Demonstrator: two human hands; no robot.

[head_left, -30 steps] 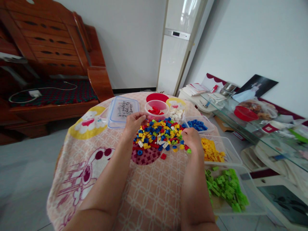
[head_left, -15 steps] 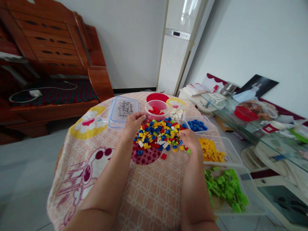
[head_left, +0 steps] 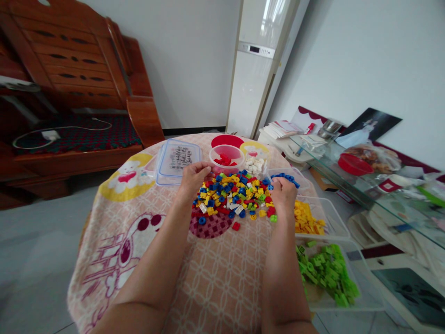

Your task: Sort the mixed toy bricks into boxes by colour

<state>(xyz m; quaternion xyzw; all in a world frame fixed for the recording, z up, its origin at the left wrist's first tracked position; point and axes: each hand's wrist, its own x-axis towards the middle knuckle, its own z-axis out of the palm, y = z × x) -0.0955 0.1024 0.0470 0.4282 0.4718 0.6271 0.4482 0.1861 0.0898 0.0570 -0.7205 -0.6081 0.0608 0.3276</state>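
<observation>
A mixed heap of small toy bricks (head_left: 225, 195) in blue, yellow, red, white and green lies on the cloth. At the heap's right edge, my right hand (head_left: 284, 192) is closed in a pinch on a blue toy brick (head_left: 270, 187), close by the box of blue bricks (head_left: 289, 178). My left hand (head_left: 194, 178) rests at the heap's left side, beside the round tub (head_left: 226, 150) of red bricks. Its thumb and fingers are pressed together, and what they hold, if anything, is hidden.
White bricks (head_left: 255, 166) sit behind the heap. Clear boxes of yellow bricks (head_left: 308, 220) and green bricks (head_left: 328, 273) line the right side. A blue-rimmed lid (head_left: 179, 160) and a red lid (head_left: 227, 141) lie at the back. A glass shelf (head_left: 382, 195) stands right.
My right hand has moved up and right from the heap toward the blue bricks' box, with a blue toy brick at its fingertips. My left hand has stayed in place.
</observation>
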